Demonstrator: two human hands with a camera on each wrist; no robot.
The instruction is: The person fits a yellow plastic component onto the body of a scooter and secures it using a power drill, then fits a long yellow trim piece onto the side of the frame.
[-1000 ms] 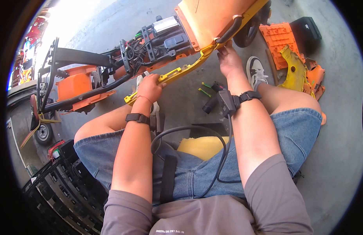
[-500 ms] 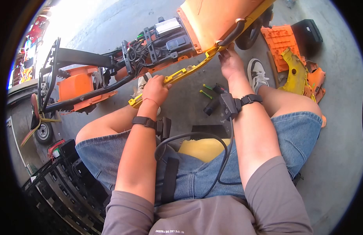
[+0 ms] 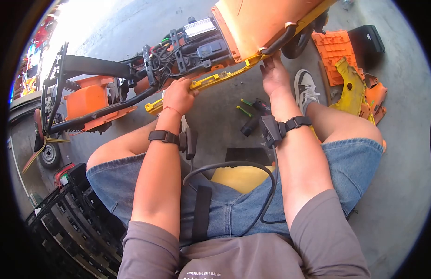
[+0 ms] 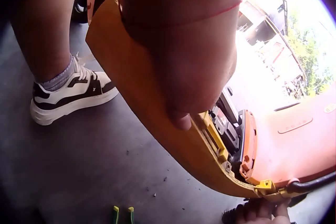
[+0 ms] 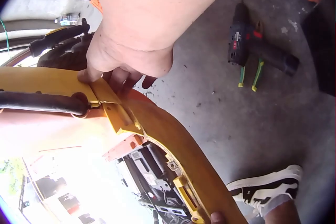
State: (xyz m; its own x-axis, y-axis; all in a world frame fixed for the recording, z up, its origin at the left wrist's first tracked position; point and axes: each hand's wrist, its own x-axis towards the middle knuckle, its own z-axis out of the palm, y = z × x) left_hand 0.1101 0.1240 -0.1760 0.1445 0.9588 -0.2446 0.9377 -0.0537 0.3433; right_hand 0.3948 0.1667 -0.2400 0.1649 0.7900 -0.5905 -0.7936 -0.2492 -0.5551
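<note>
A long yellow side trim panel point(image 3: 227, 76) runs along the near side of a partly stripped orange scooter point(image 3: 262, 28). Near the panel's rear end, my left hand point(image 3: 178, 96) grips it from above, the thumb on its outer face in the left wrist view. My right hand point(image 3: 275, 78) is at the front end, where the panel meets a yellow front strip below a black grab bar point(image 3: 280, 41). In the right wrist view, one digit lies on the yellow edge while the other fingers point(image 5: 119, 80) curl in beneath it. Wiring and modules point(image 3: 178, 58) lie exposed behind the panel.
On the floor between my feet lie a cordless drill point(image 5: 240, 40) and green-handled pliers point(image 5: 257, 74). Removed orange point(image 3: 334, 53) and yellow point(image 3: 350, 83) body panels and a black box point(image 3: 366, 39) are at the right. A black rack point(image 3: 80, 218) stands at the lower left.
My left hand and the panel's rear end swung slightly toward me, then back up and left toward the scooter's frame. My right hand stays at the front joint.
</note>
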